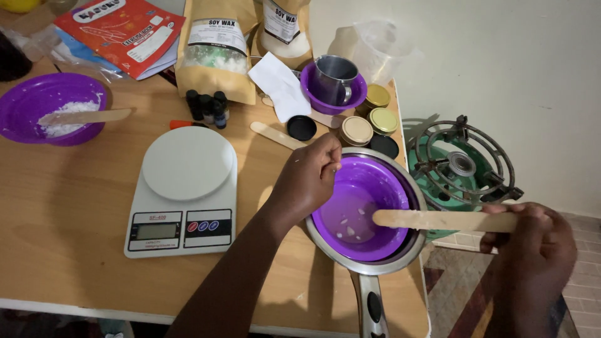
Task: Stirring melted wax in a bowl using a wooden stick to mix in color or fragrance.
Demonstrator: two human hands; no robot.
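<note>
Purple bowl [363,206] nested in steel saucepan [400,256], table's 4 o'clock corner | left hand [307,181] fingers curled, pinching bowl's 10 o'clock rim | right hand [532,247] fingers clamped on wooden stirrer [438,220], tip inside bowl | kitchen scale [184,191] at 9 o'clock | gas burner [460,164] at 2 o'clock

pan handle [374,308] cut off at bottom | yellow object [19,5] cropped at top
</note>
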